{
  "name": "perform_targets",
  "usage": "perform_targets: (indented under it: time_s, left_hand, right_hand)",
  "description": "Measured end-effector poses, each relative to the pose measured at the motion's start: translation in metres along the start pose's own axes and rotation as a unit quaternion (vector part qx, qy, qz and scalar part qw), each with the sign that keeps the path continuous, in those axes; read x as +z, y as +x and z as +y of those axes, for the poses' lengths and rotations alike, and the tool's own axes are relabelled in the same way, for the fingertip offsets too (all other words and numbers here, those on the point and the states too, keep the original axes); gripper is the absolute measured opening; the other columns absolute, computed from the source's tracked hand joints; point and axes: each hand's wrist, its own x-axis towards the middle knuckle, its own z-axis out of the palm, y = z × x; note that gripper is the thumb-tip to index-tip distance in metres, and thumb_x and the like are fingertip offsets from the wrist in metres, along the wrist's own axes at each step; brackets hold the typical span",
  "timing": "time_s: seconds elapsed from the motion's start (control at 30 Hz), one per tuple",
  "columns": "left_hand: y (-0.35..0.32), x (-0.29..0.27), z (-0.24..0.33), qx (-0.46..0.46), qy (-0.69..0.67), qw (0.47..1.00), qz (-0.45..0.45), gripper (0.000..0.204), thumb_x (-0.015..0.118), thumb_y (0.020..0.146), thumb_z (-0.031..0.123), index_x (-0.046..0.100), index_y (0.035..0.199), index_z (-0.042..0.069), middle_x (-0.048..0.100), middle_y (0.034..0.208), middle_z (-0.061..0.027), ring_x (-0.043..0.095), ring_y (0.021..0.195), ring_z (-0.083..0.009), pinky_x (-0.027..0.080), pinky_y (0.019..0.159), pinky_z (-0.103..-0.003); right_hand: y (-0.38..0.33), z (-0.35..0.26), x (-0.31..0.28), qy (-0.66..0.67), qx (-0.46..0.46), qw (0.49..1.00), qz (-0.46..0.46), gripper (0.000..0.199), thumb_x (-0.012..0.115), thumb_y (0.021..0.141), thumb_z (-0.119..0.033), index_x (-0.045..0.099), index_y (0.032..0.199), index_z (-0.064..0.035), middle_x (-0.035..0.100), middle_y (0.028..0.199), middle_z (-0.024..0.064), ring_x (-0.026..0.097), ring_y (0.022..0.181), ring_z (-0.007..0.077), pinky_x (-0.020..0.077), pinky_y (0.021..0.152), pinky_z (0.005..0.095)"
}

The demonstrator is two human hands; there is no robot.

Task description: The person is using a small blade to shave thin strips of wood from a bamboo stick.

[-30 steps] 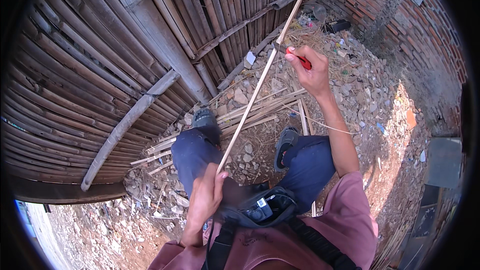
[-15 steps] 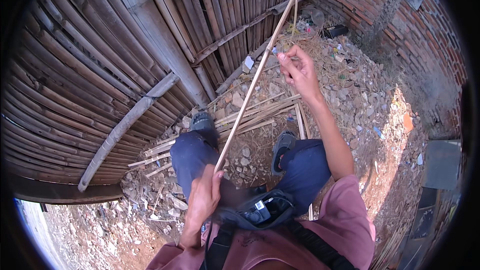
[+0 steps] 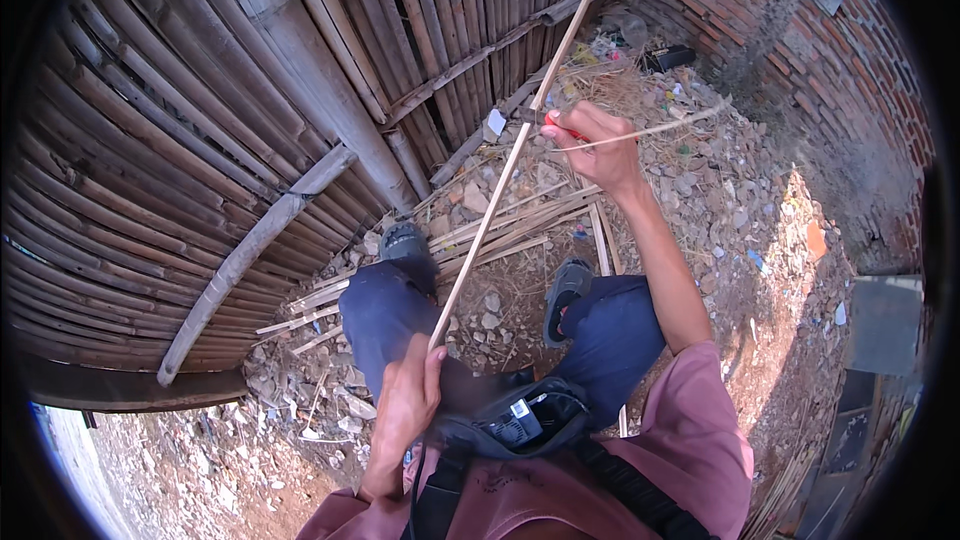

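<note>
A long, pale bamboo strip [image 3: 487, 223] slants up and away across the middle. My left hand [image 3: 407, 390] is closed round its near end, in front of my lap. Farther up, my right hand [image 3: 597, 143] grips a small knife [image 3: 560, 125] with a red handle. Its dark blade lies across the strip, and my fingers hide most of the handle. A thin bamboo sliver [image 3: 670, 124] passes by the right hand's fingers and sticks out to the right; where it starts I cannot tell.
Several cut bamboo strips [image 3: 520, 220] lie on the rubble beyond my feet. A bamboo wall [image 3: 120, 170] stands on the left, with a brick wall [image 3: 830, 70] at the far right. An open black pouch [image 3: 515, 415] sits at my waist.
The sliver, which stood upright beside the strip's far end, now points right. My right hand has turned and moved slightly left, and the knife blade now crosses the strip. My left hand stays put.
</note>
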Motion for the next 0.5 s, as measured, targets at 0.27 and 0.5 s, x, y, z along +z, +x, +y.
perform_targets:
  time_s: [0.27,0.5]
  left_hand:
    - [-0.022,-0.019,-0.031,-0.034,0.082,0.994,-0.058,0.026,0.056,0.110,0.026,0.055,0.099,0.003,0.061,0.070,-0.0302,0.062,0.080,-0.0565,0.043,0.063,-0.060]
    - [-0.003,-0.014,-0.014,-0.022,0.028,0.999,-0.022,0.024,0.056,0.110,0.024,0.058,0.102,0.002,0.062,0.073,-0.0288,0.061,0.079,-0.0565,0.045,0.065,-0.059]
  right_hand:
    - [-0.005,0.103,-0.064,0.057,0.184,0.961,0.200,0.020,0.073,0.103,-0.026,0.069,0.113,-0.0097,0.068,0.079,0.0024,0.058,0.062,0.0071,0.0419,0.056,0.0255]
    - [-0.020,0.042,-0.024,0.509,0.433,0.743,0.041,0.064,0.058,0.108,-0.053,0.050,0.149,-0.0043,0.045,0.073,-0.0055,0.031,0.049,0.0003,0.0233,0.044,0.0206]
